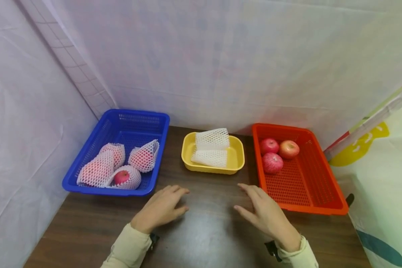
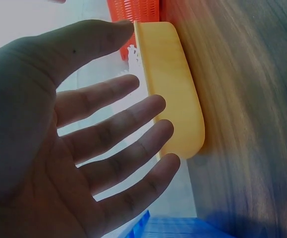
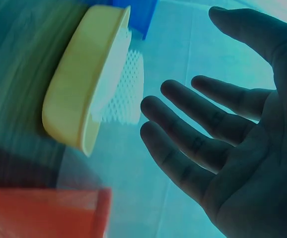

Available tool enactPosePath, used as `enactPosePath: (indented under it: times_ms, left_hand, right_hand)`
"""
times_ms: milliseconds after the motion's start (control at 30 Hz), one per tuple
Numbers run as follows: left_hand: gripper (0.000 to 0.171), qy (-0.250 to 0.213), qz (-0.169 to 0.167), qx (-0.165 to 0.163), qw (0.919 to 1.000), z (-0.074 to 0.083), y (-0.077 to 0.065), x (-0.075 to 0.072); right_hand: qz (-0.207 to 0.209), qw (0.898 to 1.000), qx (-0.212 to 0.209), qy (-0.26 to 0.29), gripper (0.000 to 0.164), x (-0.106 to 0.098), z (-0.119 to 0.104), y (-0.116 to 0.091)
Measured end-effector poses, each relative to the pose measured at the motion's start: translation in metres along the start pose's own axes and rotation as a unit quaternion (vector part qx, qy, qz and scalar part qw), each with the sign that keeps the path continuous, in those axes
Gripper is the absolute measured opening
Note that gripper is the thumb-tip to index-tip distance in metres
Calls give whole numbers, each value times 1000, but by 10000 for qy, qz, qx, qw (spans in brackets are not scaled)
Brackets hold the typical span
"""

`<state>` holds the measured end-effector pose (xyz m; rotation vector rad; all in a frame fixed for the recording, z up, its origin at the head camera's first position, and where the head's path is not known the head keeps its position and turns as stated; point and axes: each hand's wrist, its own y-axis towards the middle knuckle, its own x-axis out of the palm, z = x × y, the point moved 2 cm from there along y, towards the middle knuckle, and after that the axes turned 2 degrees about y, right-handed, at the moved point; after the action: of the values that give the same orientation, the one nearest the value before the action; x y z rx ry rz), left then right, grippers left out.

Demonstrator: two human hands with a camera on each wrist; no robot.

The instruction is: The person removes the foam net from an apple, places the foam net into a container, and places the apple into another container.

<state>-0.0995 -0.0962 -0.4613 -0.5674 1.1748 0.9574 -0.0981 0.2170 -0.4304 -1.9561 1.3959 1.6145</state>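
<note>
Above the near middle of the bench point(image 1: 204, 238), two bare hands are hovering, well apart from each other. The left hand point(image 1: 164, 206) is holding nothing, its fingers spreading loosely, released, just beside the near right corner of a blue basket point(image 1: 107, 191). The right hand point(image 1: 266, 212) is likewise reaching forward with relaxed, separated fingers, grasping nothing, near the left side of a red basket point(image 1: 308, 182). Between the baskets, on the far side of the bench, a yellow tub point(image 1: 209, 170) is carrying white foam netting point(image 1: 212, 139), part of which is sticking up over the far rim. Four netted apples point(image 1: 143, 159) are lying in the near part of the blue basket, while three bare apples point(image 1: 272, 163) are clustering toward the far left of the red one. Behind everything, white cloth point(image 1: 204, 63) is hanging.
</note>
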Motion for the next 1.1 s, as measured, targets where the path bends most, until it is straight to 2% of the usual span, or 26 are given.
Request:
enactPosePath:
  times_ms: [167, 300, 467, 567, 733, 867, 967, 1100]
  left_hand:
    - [48, -29, 25, 63, 10000, -1, 1, -4]
    - [46, -93, 181, 89, 9998, -4, 1, -13]
    - [43, 18, 638, 55, 9979, -18, 0, -42]
    - [41, 389, 993, -97, 9942, -34, -1, -67]
    - [42, 1053, 1177, -718, 9848, -70, -9, -108]
    - [50, 1034, 1022, -1424, 9791, -107, -20, -131]
    - [57, 838, 687, -2010, 9736, -138, -29, -139]
    - [67, 707, 207, -2460, 9665, -170, -38, -136]
  right_hand:
    - [59, 9996, 51, 281, 61, 7, -3, -2]
    - [40, 9989, 108, 462, 59, 11, -2, -3]
    - [51, 9980, 160, 617, 59, 13, 0, -5]
    - [66, 9979, 149, 635, 58, 15, 1, -6]
    - [-3, 9981, 169, 588, 58, 17, 1, -6]
    - [-49, 9981, 194, 585, 57, 19, 1, -7]
    - [-68, 9978, 217, 623, 55, 21, 1, -8]
    - [-79, 9975, 279, 644, 54, 23, 3, -10]
